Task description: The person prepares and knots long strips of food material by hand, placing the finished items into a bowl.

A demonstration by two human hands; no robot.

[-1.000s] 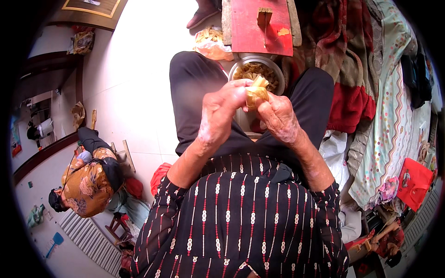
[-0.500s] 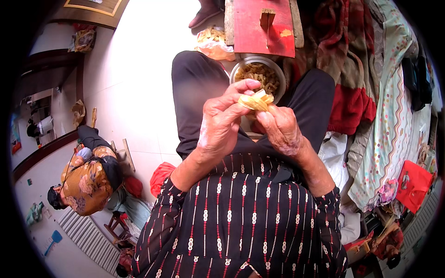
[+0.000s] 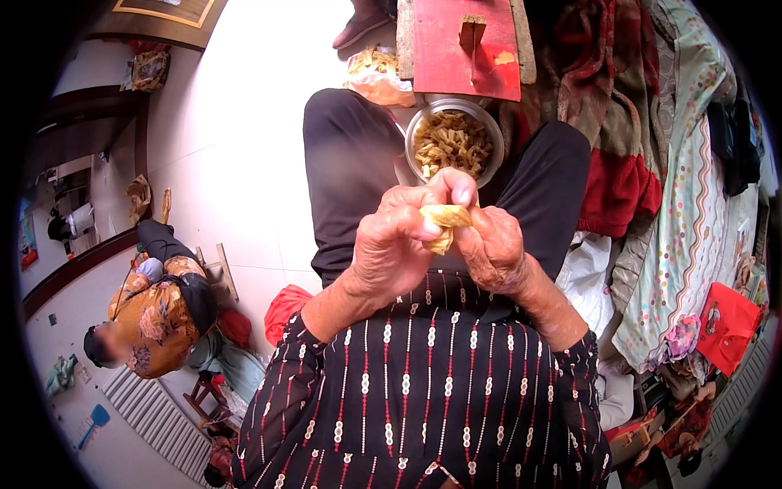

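Note:
Both my hands are closed on a yellowish, pliable strip (image 3: 445,218), folded or twisted over on itself, in front of my lap. My left hand (image 3: 389,244) pinches its left side between thumb and fingers. From the other side my right hand (image 3: 495,246) grips it with thumb and fingertips, which partly cover it. Just beyond the hands, between my knees, stands a round metal pot (image 3: 454,105). Many brownish-yellow curled pieces (image 3: 453,145) lie inside it.
A red board (image 3: 444,53) with a small upright wooden block (image 3: 472,31) is beyond the pot. Beside it sits a plastic bag (image 3: 379,85) with pale strips. Another person (image 3: 155,326) is at the left. A red-brown blanket (image 3: 611,179) hangs at the right.
Both hands have come nearer to my body, drawing the strip along and uncovering more of the pot. The strip now looks more tightly folded, with an end hanging down.

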